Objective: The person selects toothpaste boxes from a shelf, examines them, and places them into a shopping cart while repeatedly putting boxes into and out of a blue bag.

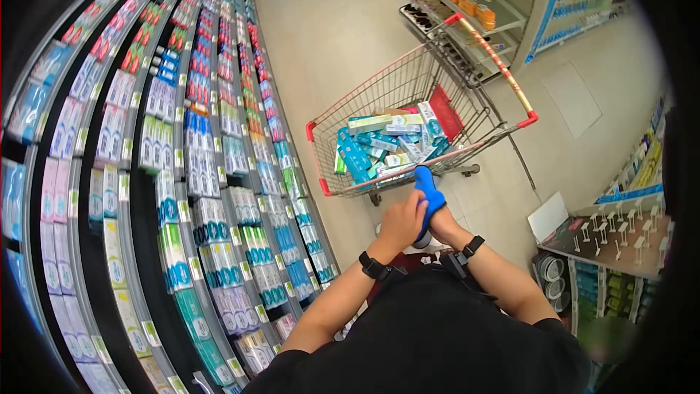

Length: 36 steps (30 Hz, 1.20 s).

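Both my hands meet in front of my body, around an elongated blue object with a dark rounded upper end; what kind of thing it is, I cannot tell. My left hand is closed at its left side, fingers curled against it. From the right, my right hand grips its lower part, with most of the fingers hidden behind it. A black band is on each wrist. Just beyond the object stands a wire shopping cart with red corners, holding a pile of toothpaste-like boxes.
Tall shelves packed with boxed and blister-packed goods run along my left. Orange-capped goods fill a rack behind the cart. At right are a display board with white hooks and more shelving. Pale tiled floor lies between them.
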Each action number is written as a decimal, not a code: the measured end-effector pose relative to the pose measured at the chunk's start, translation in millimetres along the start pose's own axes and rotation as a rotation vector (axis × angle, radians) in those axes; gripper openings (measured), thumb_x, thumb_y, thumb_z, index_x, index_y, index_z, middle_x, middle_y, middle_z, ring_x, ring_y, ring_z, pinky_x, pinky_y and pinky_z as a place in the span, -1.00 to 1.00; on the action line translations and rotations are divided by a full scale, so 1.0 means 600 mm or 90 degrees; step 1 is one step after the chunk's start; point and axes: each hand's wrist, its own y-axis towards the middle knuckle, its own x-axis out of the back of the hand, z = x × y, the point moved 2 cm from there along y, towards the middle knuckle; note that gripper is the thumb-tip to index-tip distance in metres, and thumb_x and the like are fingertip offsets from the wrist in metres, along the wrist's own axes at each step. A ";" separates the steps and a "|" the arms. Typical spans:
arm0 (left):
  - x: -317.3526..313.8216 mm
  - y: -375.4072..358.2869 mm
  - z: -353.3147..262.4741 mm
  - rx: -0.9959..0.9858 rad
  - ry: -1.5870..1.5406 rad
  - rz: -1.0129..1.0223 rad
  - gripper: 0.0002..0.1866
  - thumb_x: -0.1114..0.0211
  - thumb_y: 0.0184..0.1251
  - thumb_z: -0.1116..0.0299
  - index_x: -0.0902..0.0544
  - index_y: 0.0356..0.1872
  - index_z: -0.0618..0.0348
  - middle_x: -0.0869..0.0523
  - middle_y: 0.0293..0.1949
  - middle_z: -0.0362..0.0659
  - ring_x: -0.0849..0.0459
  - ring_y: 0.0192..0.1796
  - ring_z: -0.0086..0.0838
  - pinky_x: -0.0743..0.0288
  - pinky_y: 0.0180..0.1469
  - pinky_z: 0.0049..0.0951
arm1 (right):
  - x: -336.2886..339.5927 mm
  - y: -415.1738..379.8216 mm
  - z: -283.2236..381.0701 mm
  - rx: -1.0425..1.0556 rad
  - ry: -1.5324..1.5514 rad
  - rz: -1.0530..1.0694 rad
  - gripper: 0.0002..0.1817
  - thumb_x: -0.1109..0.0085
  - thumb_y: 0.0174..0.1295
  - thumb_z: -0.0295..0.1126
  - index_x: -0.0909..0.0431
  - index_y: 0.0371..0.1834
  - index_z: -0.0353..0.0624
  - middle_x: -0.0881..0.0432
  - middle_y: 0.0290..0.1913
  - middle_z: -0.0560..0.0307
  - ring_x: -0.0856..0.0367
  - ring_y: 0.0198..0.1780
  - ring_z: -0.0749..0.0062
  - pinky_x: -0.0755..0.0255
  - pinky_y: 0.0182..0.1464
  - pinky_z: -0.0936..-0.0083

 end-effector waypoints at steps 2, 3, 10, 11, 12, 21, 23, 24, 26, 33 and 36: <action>-0.017 0.016 -0.028 -0.096 -0.046 -0.006 -0.81 -0.21 0.43 0.30 -0.55 -0.06 0.14 -0.72 -0.35 0.02 -0.71 -0.34 0.01 -0.54 -0.32 -0.05 | 0.026 -0.012 0.010 -0.052 0.061 -0.010 -0.58 0.06 0.55 -0.13 -0.38 0.34 -0.07 -0.48 0.31 0.13 -0.46 0.31 0.41 -0.41 0.31 0.39; -0.023 0.025 -0.038 -0.118 -0.040 0.022 -0.78 -0.23 0.42 0.31 -0.55 -0.03 0.16 -0.71 -0.28 0.02 -0.71 -0.29 -0.02 -0.54 -0.28 -0.09 | 0.037 -0.019 0.008 -0.083 0.092 -0.014 -0.60 0.05 0.55 -0.13 -0.39 0.32 -0.04 -0.49 0.30 0.14 -0.48 0.29 0.42 -0.45 0.29 0.39; -0.021 0.105 -0.066 -0.253 -0.011 0.239 -0.36 -0.31 0.32 0.27 -0.37 0.39 0.26 -0.52 0.14 0.04 -0.58 0.08 -0.05 -0.53 0.03 -0.18 | 0.062 0.041 0.074 0.095 0.204 0.083 -0.59 0.16 0.59 -0.14 -0.37 0.33 -0.11 -0.52 0.27 0.06 -0.52 0.25 0.30 -0.44 0.31 0.32; -0.020 0.117 -0.061 -0.287 -0.038 0.230 -0.33 -0.31 0.33 0.26 -0.33 0.42 0.28 -0.52 0.14 0.05 -0.57 0.10 -0.04 -0.52 0.09 -0.17 | 0.061 0.051 0.095 0.160 0.166 0.073 -0.59 0.16 0.59 -0.14 -0.37 0.34 -0.11 -0.52 0.27 0.05 -0.52 0.25 0.29 -0.44 0.32 0.31; -0.018 0.130 -0.055 -0.320 -0.068 0.221 -0.29 -0.31 0.33 0.26 -0.29 0.44 0.30 -0.52 0.15 0.07 -0.56 0.13 -0.02 -0.50 0.14 -0.17 | 0.060 0.060 0.116 0.223 0.126 0.059 -0.59 0.17 0.59 -0.14 -0.37 0.34 -0.11 -0.52 0.27 0.05 -0.52 0.25 0.29 -0.43 0.33 0.31; -0.004 0.324 0.101 -0.436 -0.168 0.271 -0.41 -0.33 0.23 0.37 -0.46 0.33 0.19 -0.54 0.27 0.02 -0.55 0.25 -0.11 -0.38 0.28 -0.13 | 0.071 0.203 0.233 0.321 0.201 -0.073 -0.57 0.15 0.57 -0.16 -0.34 0.36 -0.15 -0.51 0.29 0.04 -0.50 0.28 0.26 -0.34 0.40 0.28; 0.015 0.361 0.122 -0.446 -0.118 0.266 -0.44 -0.32 0.24 0.38 -0.49 0.30 0.16 -0.56 0.24 0.00 -0.55 0.25 -0.13 -0.37 0.27 -0.14 | 0.066 0.252 0.233 0.285 0.196 -0.084 -0.56 0.16 0.57 -0.15 -0.34 0.36 -0.14 -0.51 0.29 0.04 -0.49 0.29 0.26 -0.33 0.40 0.28; 0.022 0.381 0.132 -0.457 -0.092 0.260 -0.46 -0.32 0.24 0.38 -0.51 0.29 0.15 -0.57 0.23 -0.01 -0.55 0.24 -0.13 -0.37 0.26 -0.15 | 0.063 0.275 0.231 0.270 0.189 -0.090 -0.56 0.16 0.57 -0.15 -0.34 0.36 -0.14 -0.51 0.30 0.04 -0.49 0.29 0.26 -0.33 0.40 0.28; 0.025 0.412 0.162 -0.448 -0.146 0.205 -0.55 -0.28 0.21 0.47 -0.61 0.18 0.13 -0.67 0.07 -0.09 -0.62 0.12 -0.20 -0.42 0.16 -0.18 | 0.057 0.312 0.216 0.244 0.152 -0.105 -0.56 0.16 0.57 -0.14 -0.34 0.36 -0.14 -0.50 0.31 0.04 -0.49 0.29 0.26 -0.33 0.40 0.28; 0.019 0.501 0.268 -0.174 -0.317 0.101 -0.66 -0.25 0.18 0.62 -0.71 0.01 0.18 -0.75 -0.08 -0.01 -0.76 -0.10 -0.12 -0.66 -0.08 -0.27 | -0.024 0.427 0.120 -0.040 0.347 -0.345 -0.37 0.26 0.52 0.16 -0.40 0.34 -0.10 -0.52 0.30 0.05 -0.48 0.32 0.26 -0.37 0.37 0.21; 0.026 0.523 0.278 -0.115 -0.365 0.126 -0.67 -0.32 0.21 0.58 -0.71 0.03 0.20 -0.76 -0.04 0.02 -0.76 -0.05 -0.14 -0.66 -0.05 -0.31 | -0.012 0.444 0.112 -0.125 0.386 -0.410 -0.35 0.25 0.50 0.18 -0.38 0.37 -0.09 -0.49 0.33 0.04 -0.46 0.34 0.21 -0.35 0.39 0.15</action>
